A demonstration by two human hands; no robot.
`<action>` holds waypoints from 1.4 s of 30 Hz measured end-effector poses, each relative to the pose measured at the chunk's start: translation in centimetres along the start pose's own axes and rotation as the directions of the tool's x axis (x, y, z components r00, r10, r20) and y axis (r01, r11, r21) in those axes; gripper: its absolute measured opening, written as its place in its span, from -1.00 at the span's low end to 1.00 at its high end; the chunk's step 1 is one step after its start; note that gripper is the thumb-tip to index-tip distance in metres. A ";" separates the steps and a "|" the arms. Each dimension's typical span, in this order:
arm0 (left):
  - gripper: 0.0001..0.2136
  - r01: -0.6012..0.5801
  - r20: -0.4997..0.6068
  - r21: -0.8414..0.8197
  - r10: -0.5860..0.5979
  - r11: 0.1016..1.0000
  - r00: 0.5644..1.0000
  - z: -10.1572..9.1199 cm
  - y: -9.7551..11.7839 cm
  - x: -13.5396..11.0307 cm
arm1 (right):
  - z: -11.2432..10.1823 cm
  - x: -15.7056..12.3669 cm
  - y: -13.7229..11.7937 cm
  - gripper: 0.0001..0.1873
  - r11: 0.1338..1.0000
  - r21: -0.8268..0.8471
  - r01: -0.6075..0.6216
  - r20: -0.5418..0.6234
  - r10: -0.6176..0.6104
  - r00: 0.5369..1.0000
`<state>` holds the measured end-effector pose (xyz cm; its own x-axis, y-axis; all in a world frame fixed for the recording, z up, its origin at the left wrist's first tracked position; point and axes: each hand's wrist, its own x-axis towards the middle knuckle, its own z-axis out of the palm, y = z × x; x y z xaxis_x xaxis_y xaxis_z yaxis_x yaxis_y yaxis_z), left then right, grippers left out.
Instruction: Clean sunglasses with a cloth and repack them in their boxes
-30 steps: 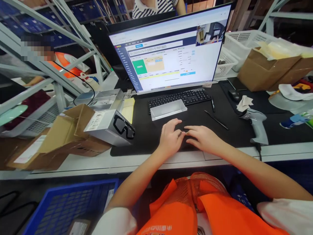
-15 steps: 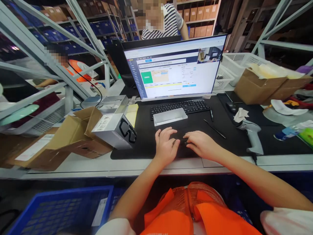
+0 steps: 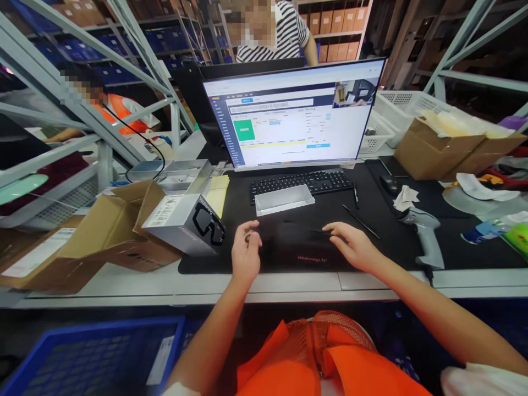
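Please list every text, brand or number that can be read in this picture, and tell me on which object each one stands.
"Wakeman": on the side of the grey goggles box, probably; the letters are small.
Red lettering on the black case by the right hand: too blurred to read.
Monitor screen text: too small to read.
White labels on the cardboard box and the blue crate: not readable.

Views: one, on my head.
Facing: forward and down over my desk [image 3: 136, 283].
Nearness: my hands close below; monitor [image 3: 295, 113] just beyond; shelves [image 3: 74, 71] far behind.
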<state>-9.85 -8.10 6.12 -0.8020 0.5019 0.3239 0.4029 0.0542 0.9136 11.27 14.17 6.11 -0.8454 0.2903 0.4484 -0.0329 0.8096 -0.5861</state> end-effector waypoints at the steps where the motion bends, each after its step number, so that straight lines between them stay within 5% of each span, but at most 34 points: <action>1: -0.62 0.136 0.025 -0.164 -0.134 0.977 0.991 0.2 0.4 0.1 | 0.0 0.1 -0.4 -0.91 1.000 0.013 0.026 -0.043 -0.026 0.999; 3: -0.60 0.389 0.193 -0.455 -0.338 0.801 0.921 0.8 1.6 0.3 | 0.0 0.6 -1.1 -0.93 0.997 0.018 0.079 -0.152 -0.075 0.985; 5: -0.59 0.562 0.391 -0.610 -0.405 0.559 0.826 1.2 2.9 0.6 | -0.1 1.0 -1.6 -0.94 0.993 0.008 0.116 -0.248 -0.111 0.962; 8: -0.60 0.619 0.464 -0.690 -0.426 0.375 0.777 1.5 3.8 1.1 | 0.0 1.3 -1.5 -0.94 0.990 0.042 0.134 -0.349 -0.111 0.930; 12: -0.59 0.479 0.292 -0.723 -0.408 0.498 0.865 2.7 2.6 1.5 | 0.1 1.6 -0.8 -0.91 0.972 0.218 0.081 -0.416 0.017 0.909; 16: -0.59 0.304 0.149 -0.743 -0.294 0.596 0.944 3.4 1.8 3.1 | -0.4 3.7 -0.2 -0.81 0.952 0.305 -0.017 -0.317 0.118 0.941; 19: -0.35 0.090 0.150 -0.662 0.014 0.745 0.989 2.3 2.8 5.5 | -1.2 7.2 0.3 -0.76 0.956 0.287 -0.065 -0.222 0.132 0.966; 21: -0.23 -0.032 0.251 -0.483 0.173 0.875 0.952 1.6 3.6 7.3 | -2.0 9.9 0.4 -0.75 0.964 0.245 -0.103 -0.110 0.133 0.985; 24: -0.37 0.096 0.261 -0.401 0.013 0.911 0.965 1.8 4.0 9.6 | -2.8 13.0 -0.4 -0.74 0.975 0.136 -0.175 -0.011 0.178 0.984; 28: -0.50 0.248 0.086 -0.603 -0.247 0.759 0.965 3.1 2.4 11.5 | -2.4 13.5 -3.5 -0.61 0.987 0.056 -0.148 -0.255 0.157 0.954; 31: -0.51 0.246 -0.015 -0.659 -0.339 0.711 0.941 3.3 1.0 12.0 | -0.6 12.9 -4.9 -0.51 0.987 0.065 -0.148 0.079 0.143 0.987; 33: -0.52 0.245 -0.035 -0.685 -0.367 0.686 0.929 3.1 0.4 11.8 | 1.1 13.4 -4.3 -0.51 0.978 0.109 -0.177 0.158 0.158 0.975; 37: -0.53 0.169 -0.072 -0.635 -0.276 0.754 0.958 2.9 -0.5 10.4 | 3.6 15.5 -1.6 -0.23 0.874 0.461 -0.155 -0.157 0.252 0.955; 42: -0.55 0.028 -0.057 -0.289 -0.047 0.957 0.997 2.4 -2.3 9.6 | 4.4 16.4 0.0 -0.27 0.776 0.595 -0.207 -0.145 0.357 0.923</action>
<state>-17.44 -1.31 6.55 -0.8438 0.4486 0.2946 0.2355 -0.1836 0.9544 -4.91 16.68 10.53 -0.7148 0.6307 0.3021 -0.1679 0.2646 -0.9496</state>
